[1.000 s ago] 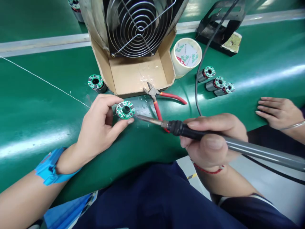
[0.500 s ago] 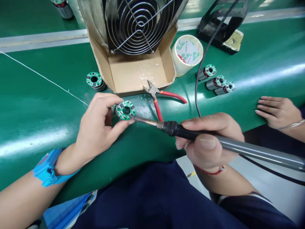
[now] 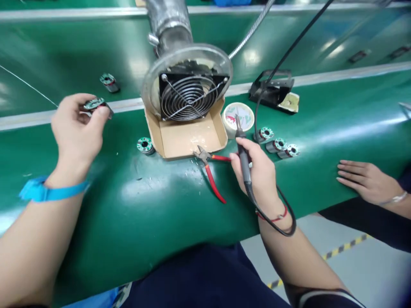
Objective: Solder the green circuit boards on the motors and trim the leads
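We note the small motor (image 3: pixel 102 107) pinched between thumb and fingers of our left hand (image 3: pixel 77 132), well left of the soldering iron (image 3: pixel 245 164); its long axis slants, board end up and leftward. Our right hand (image 3: pixel 261 171) grips the iron, tip pointing away from us, overlapping the tape roll (image 3: pixel 229 127) in view. Left arm: extended forward.

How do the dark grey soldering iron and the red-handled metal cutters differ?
The soldering iron is held in the right hand; the cutters lie on the green bench. The iron is one straight rod; the cutters have two spread handles. Both have metal tips.
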The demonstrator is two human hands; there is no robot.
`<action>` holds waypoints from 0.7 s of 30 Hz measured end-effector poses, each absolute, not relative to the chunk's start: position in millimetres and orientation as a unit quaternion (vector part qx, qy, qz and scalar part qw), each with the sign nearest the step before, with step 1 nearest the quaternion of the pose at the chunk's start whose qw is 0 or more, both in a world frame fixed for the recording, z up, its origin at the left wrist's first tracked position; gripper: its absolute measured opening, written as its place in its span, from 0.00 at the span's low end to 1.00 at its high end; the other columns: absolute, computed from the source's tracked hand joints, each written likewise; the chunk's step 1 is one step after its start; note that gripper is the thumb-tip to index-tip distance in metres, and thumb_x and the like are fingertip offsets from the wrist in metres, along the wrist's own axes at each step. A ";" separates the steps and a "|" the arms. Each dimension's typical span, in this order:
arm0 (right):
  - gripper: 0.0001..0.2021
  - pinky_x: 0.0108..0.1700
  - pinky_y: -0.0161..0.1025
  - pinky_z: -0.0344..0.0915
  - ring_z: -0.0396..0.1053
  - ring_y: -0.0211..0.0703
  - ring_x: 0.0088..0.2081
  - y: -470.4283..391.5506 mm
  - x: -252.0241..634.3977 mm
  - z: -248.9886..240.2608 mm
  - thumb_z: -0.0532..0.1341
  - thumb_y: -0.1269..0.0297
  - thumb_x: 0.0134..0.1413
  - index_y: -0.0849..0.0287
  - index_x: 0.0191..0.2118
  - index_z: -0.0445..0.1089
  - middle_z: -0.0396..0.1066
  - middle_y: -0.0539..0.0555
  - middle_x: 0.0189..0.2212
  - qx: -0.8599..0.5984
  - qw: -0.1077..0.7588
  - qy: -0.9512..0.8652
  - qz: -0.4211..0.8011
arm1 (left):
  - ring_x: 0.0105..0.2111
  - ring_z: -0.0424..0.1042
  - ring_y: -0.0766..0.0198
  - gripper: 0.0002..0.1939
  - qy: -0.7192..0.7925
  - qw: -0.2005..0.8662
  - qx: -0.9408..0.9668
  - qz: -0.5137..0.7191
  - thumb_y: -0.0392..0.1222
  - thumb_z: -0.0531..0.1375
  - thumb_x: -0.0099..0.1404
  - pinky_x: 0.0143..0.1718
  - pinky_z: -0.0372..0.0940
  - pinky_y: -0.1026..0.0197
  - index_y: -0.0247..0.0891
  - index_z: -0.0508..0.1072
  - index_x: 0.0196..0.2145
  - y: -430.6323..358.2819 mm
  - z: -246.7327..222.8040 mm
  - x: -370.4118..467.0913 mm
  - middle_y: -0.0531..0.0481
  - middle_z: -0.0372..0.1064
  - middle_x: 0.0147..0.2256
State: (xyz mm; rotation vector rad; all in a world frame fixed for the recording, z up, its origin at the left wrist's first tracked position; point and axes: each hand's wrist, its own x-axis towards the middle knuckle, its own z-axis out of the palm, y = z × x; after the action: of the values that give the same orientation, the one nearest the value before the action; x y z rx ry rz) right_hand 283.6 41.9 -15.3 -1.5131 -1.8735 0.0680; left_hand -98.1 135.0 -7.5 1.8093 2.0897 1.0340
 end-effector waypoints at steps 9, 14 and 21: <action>0.18 0.40 0.44 0.77 0.78 0.48 0.38 40.5 286.2 -32.2 0.60 0.59 0.70 0.59 0.59 0.71 0.77 0.57 0.39 -0.589 0.377 -0.710 0.084 | 0.56 0.66 0.50 0.35 0.833 0.069 0.478 0.270 0.46 0.68 0.66 0.60 0.59 0.41 0.20 0.65 0.63 210.3 6.1 -149.5 0.35 0.66 0.57; 0.18 0.46 0.45 0.78 0.77 0.48 0.43 44.2 283.9 -31.8 0.59 0.60 0.71 0.57 0.62 0.70 0.76 0.58 0.44 -0.576 0.388 -0.714 0.095 | 0.66 0.62 0.40 0.41 0.810 0.061 0.538 0.225 0.46 0.65 0.70 0.65 0.57 0.36 0.29 0.55 0.73 224.4 15.3 -137.4 0.29 0.57 0.69; 0.19 0.46 0.44 0.78 0.78 0.47 0.43 43.7 288.2 -33.5 0.59 0.63 0.70 0.57 0.63 0.69 0.77 0.59 0.44 -0.558 0.402 -0.719 0.105 | 0.53 0.73 0.51 0.25 0.805 0.080 0.552 0.201 0.45 0.64 0.71 0.56 0.67 0.46 0.30 0.70 0.61 226.6 12.3 -123.4 0.38 0.73 0.55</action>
State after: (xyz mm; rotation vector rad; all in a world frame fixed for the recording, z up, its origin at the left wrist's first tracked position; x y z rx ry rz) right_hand 288.2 43.7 -33.5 -1.4099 -1.8171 0.2646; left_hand -123.4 226.6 12.3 1.6515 2.4080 0.6026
